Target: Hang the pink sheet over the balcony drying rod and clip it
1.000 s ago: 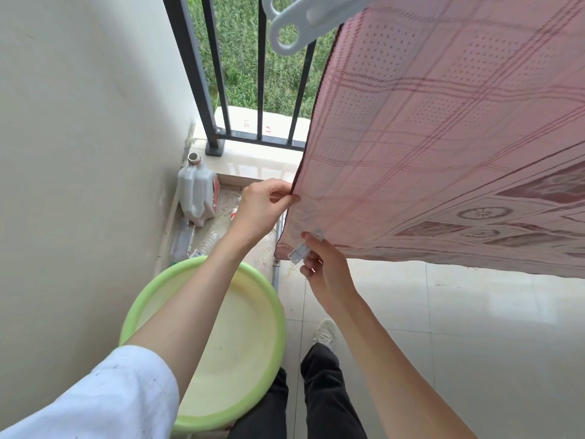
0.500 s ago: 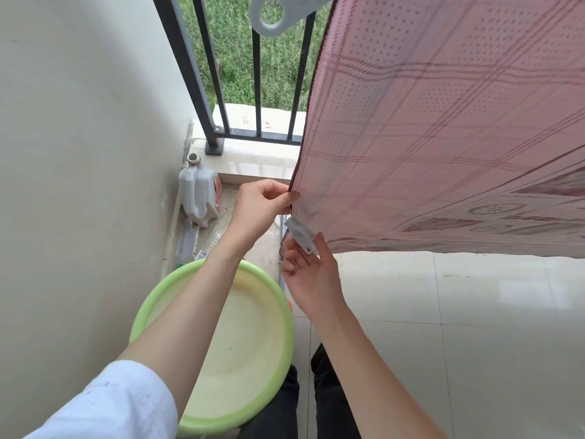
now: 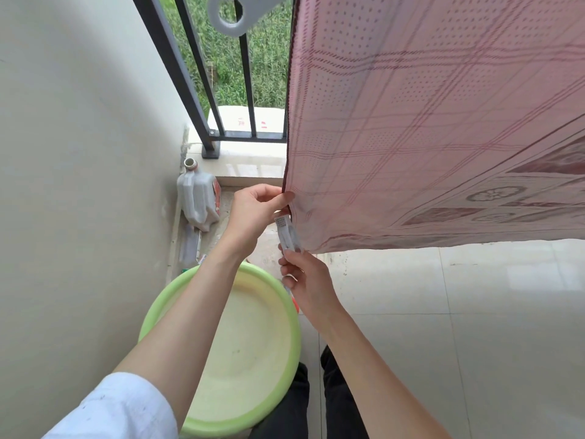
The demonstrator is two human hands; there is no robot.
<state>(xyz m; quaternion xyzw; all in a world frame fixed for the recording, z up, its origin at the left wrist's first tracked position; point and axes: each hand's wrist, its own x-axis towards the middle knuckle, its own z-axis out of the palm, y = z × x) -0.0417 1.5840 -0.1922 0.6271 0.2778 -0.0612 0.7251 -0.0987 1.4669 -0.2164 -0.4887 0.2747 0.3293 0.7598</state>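
Note:
The pink sheet (image 3: 427, 128) hangs down from above and fills the upper right of the head view; the rod itself is out of frame. My left hand (image 3: 254, 210) pinches the sheet's left edge near its bottom corner. Just below it, my right hand (image 3: 304, 280) holds a small white clip (image 3: 287, 232) upright, its top touching that same edge. A white plastic bracket (image 3: 237, 11) with a round hole sticks out at the top, left of the sheet.
A green basin (image 3: 278, 359) sits on the floor under my arms. A white jug (image 3: 198, 198) and small bottles lie by the wall on the left. Black railing bars (image 3: 190, 74) stand ahead, with grass beyond. Pale tiled floor (image 3: 459, 327) spreads to the right.
My right hand has turned the clip upright and raised it to the sheet's edge below my left fingers. The left hand kept its pinch on the edge.

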